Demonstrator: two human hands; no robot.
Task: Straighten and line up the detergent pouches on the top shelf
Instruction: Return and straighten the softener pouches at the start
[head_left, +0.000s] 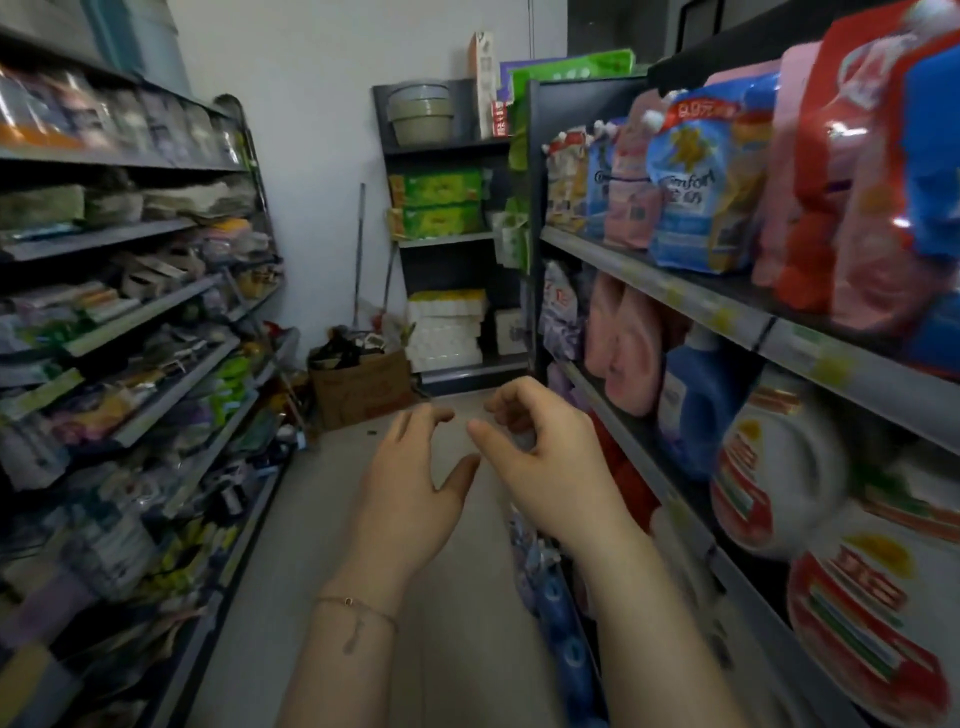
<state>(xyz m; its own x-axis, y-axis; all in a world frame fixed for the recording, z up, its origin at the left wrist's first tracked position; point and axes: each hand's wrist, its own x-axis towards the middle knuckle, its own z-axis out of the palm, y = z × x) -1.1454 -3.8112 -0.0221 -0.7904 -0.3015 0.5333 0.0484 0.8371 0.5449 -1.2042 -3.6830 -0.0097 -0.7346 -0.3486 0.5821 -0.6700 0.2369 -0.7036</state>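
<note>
Pink, blue and red detergent pouches (691, 182) are seen leaning unevenly on the top shelf (675, 296) at the right, the straightening judged not yet begun, while left grip (410, 483) and right grip (540, 467) are held low, loosely curled, empty, well apart from them.

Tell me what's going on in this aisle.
A person stands in a shop aisle with the left hand and right hand held out in front, fingers loosely curled, holding nothing. The detergent pouches stand on the top shelf to the right. Neither hand touches them yet, so the straightening has not begun.
</note>
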